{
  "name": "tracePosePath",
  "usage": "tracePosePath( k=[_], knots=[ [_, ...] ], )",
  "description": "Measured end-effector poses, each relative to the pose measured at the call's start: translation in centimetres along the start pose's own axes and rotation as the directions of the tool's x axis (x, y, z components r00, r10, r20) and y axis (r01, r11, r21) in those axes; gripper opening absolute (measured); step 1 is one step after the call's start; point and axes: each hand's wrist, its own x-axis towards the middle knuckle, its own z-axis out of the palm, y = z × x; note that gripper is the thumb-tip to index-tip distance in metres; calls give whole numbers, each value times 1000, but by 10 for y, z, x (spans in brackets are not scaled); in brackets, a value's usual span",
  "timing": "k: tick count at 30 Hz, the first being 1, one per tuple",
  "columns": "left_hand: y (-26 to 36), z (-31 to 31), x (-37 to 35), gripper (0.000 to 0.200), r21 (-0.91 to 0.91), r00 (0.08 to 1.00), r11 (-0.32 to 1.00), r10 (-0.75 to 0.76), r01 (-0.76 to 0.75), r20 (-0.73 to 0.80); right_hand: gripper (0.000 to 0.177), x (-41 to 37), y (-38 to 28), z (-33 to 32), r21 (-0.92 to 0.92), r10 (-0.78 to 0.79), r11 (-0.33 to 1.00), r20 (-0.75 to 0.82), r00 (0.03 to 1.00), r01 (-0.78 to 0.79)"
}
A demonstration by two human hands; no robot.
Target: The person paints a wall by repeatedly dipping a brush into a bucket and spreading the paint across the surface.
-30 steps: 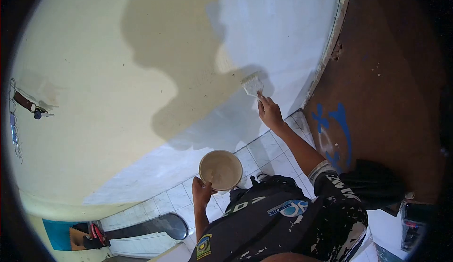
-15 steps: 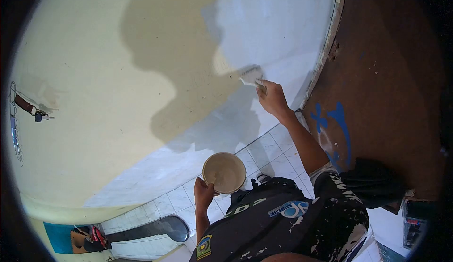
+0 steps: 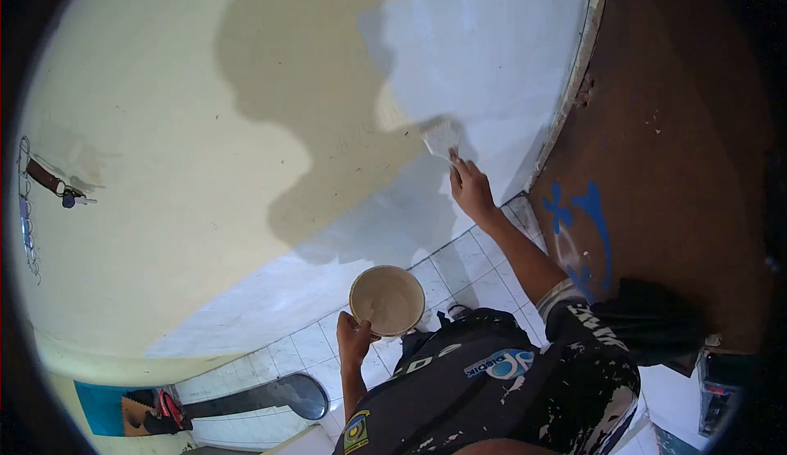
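Hands first: the right hand [image 3: 471,193] is closed around the handle of a flat paintbrush [image 3: 441,138], whose bristles press against the wall [image 3: 164,127] right where cream paint meets the paler surface, near the wall's right edge. The left hand [image 3: 354,342] is held low in front of the body, fingers gripping the rim of a round paint tub [image 3: 387,299] that is held level, with cream paint visible inside.

Judging by the colours, the cream coat covers the wall's left side and upper middle. A pale bluish-white patch runs from the brush to the right edge by the door frame [image 3: 578,70], and a band of the same tone follows the wall's lower edge above the white tiles [image 3: 467,262]. So I'd put the painting at somewhat over half done, with the right-hand section and the bottom strip left to cover.

Beyond the frame stands a brown door [image 3: 680,127] bearing a blue mark [image 3: 586,217]. Keys [image 3: 49,183] hang at the wall's far left edge.
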Motion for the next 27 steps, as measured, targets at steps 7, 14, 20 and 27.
tracePosePath(
  k=[7,14,20,27],
  knots=[
    [26,-2,-4,27,46,998,998,-38,36,46,32,-55,41,-2,-144,318,947,288,903,-287],
    [28,-1,-10,26,-86,995,992,-86,91,56,25,30,22,-41,-13,198,980,196,960,-199],
    [-12,-6,2,27,75,999,997,-29,30,-23,27,91,-45,-128,252,150,952,104,983,-172],
    [2,-8,6,27,45,996,995,-94,93,8,34,129,-74,-132,278,-3,959,-195,981,58]
  ],
)
